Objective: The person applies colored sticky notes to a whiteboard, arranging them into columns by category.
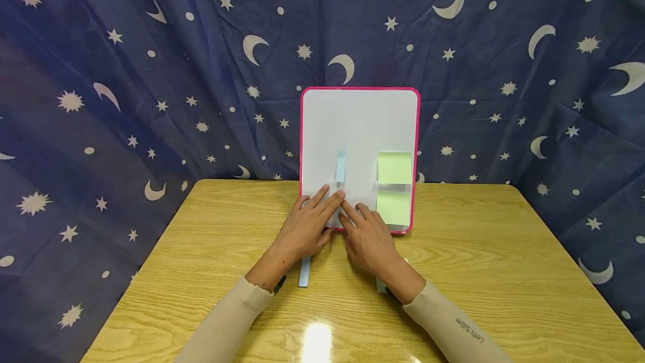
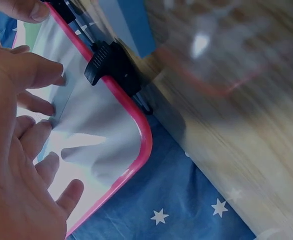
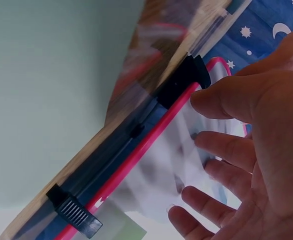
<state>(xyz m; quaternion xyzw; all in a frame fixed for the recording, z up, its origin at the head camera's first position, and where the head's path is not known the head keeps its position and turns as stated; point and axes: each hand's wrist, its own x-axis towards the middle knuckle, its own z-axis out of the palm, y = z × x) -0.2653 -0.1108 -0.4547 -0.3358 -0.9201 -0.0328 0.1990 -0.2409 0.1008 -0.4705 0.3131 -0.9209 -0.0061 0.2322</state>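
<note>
A whiteboard (image 1: 360, 122) with a pink frame stands upright at the table's back. My left hand (image 1: 304, 228) reaches to its lower middle, fingers extended with the tips at the white surface. Beside it, my right hand (image 1: 370, 242) has spread, slightly bent fingers at the board, and the index fingertips of both hands nearly meet. Just above the fingertips a narrow blue sticky strip (image 1: 341, 166) is stuck on the board. Under the left fingers, the left wrist view shows a greyish-blue strip (image 2: 62, 102), partly hidden. Two green sticky notes (image 1: 395, 168) sit one above the other on the board's right side.
A blue strip (image 1: 304, 273) lies on the wooden table (image 1: 211, 240) by the left wrist. Something pale green (image 1: 380, 285) lies partly hidden beneath the right wrist. Black clips (image 2: 114, 67) grip the board's bottom edge. A star-and-moon curtain (image 1: 227, 71) hangs behind.
</note>
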